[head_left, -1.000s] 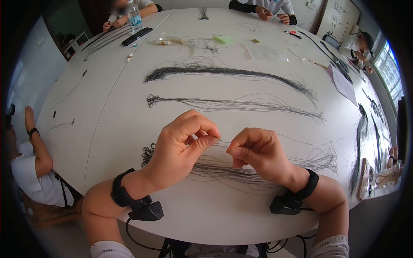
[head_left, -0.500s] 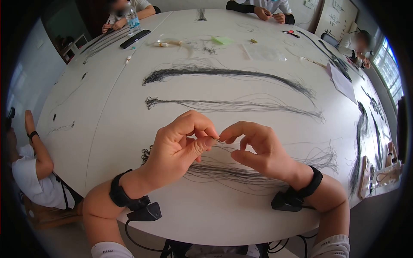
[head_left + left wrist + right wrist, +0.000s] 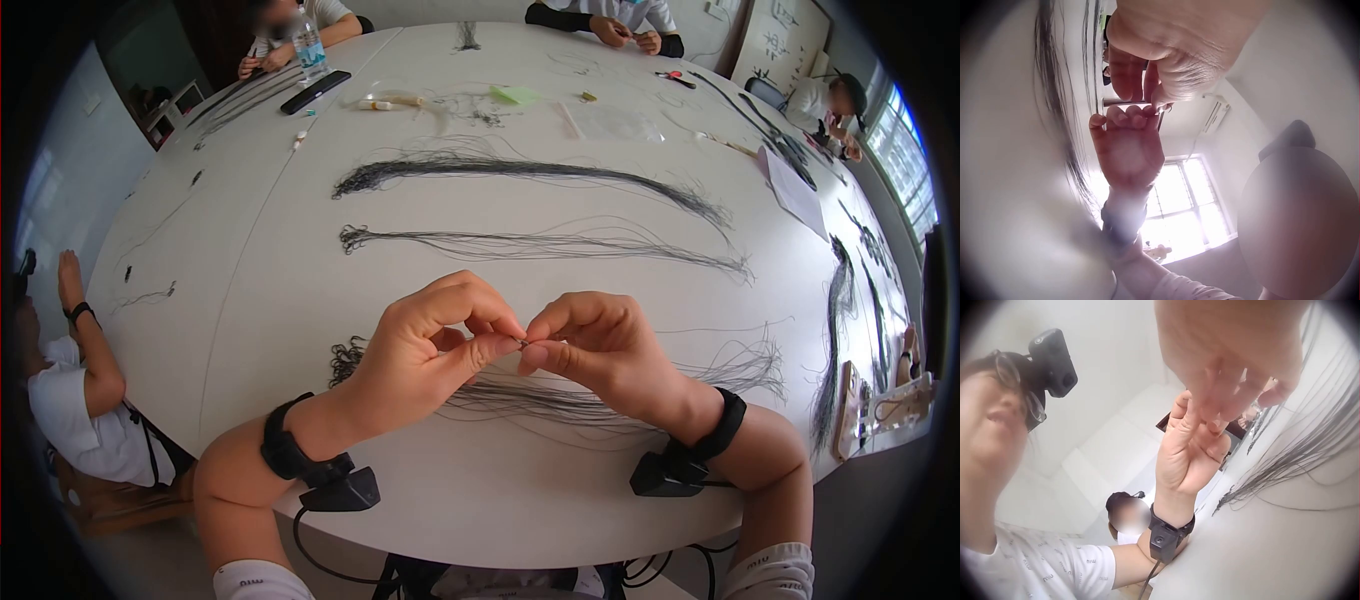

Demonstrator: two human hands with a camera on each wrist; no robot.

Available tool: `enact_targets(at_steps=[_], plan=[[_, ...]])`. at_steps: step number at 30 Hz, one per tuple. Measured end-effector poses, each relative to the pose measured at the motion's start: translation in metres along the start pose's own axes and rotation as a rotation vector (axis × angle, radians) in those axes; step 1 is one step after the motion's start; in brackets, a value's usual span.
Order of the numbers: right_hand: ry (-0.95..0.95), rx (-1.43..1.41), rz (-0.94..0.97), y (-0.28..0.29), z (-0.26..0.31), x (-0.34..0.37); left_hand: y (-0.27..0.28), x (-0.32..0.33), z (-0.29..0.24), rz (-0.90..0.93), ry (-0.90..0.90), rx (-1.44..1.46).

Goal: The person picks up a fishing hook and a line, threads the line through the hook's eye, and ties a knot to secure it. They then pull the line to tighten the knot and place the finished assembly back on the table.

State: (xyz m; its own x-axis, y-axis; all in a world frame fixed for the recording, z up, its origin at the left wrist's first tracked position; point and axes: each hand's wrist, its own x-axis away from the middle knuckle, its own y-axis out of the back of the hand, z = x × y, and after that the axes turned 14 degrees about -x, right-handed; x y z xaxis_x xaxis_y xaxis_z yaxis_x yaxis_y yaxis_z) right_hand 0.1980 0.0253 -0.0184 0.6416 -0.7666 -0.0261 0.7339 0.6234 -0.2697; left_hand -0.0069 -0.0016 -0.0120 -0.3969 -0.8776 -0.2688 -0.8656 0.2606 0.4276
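In the head view my left hand (image 3: 430, 335) and right hand (image 3: 615, 350) meet fingertip to fingertip above the near part of the table (image 3: 470, 510). Thumb and forefinger of each pinch a tiny dark piece of thin strand (image 3: 522, 342), mostly hidden by the fingertips. Below them lies a loose bundle of thin dark strands (image 3: 560, 403), its curled looped end (image 3: 346, 358) at the left. The left wrist view has my right hand (image 3: 1129, 153) just under the left hand's fingertips. In the right wrist view the left hand (image 3: 1188, 456) touches the right hand's fingers.
Beyond the hands lie a thinner strand bundle (image 3: 540, 243) and a thicker one (image 3: 520, 168). Farther back are a clear plastic bag (image 3: 620, 125), a green paper (image 3: 514, 95), a black case (image 3: 316, 92) and a bottle (image 3: 309, 50). At right lies a white sheet (image 3: 793, 193). Other people sit around.
The right hand first pinched apart from the left, then spread its thumb from its forefinger near the left fingertips. Now it pinches against them; the left hand has shifted slightly right and down.
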Motion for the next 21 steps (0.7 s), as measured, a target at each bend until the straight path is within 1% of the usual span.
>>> enact_targets(at_steps=[2,4,5,7,8,10,12,13,18,19,21], plan=[[0.037,0.032,0.007,0.001,-0.001,-0.001,0.002,0.0,-0.003,0.013,0.028,0.013],[0.081,0.07,0.016,0.001,0.001,-0.002,0.007,-0.002,-0.008,0.088,0.108,-0.004],[0.108,0.113,0.009,0.001,0.001,-0.002,0.008,-0.003,-0.009,0.085,0.106,-0.006],[0.133,0.153,0.002,0.002,0.001,-0.002,0.009,-0.005,-0.01,0.044,0.187,0.018],[0.153,0.195,-0.014,0.002,-0.001,-0.002,0.011,-0.005,-0.012,0.043,0.189,0.018],[0.172,0.238,-0.027,0.001,-0.002,-0.002,0.014,-0.006,-0.015,0.123,0.279,0.006],[0.201,0.366,-0.02,-0.002,0.0,-0.001,0.013,-0.005,-0.014,0.146,0.266,0.005],[0.2,0.367,-0.019,-0.003,0.0,0.0,0.013,-0.005,-0.014,0.172,0.253,0.004],[0.276,0.396,-0.052,-0.004,-0.003,-0.001,0.012,-0.004,-0.016,0.177,0.206,-0.065],[0.274,0.396,-0.052,-0.004,-0.003,-0.001,0.012,-0.003,-0.017,0.173,0.184,-0.1],[0.254,0.383,-0.048,-0.004,-0.003,0.0,0.011,-0.003,-0.019,0.157,0.199,-0.113]])
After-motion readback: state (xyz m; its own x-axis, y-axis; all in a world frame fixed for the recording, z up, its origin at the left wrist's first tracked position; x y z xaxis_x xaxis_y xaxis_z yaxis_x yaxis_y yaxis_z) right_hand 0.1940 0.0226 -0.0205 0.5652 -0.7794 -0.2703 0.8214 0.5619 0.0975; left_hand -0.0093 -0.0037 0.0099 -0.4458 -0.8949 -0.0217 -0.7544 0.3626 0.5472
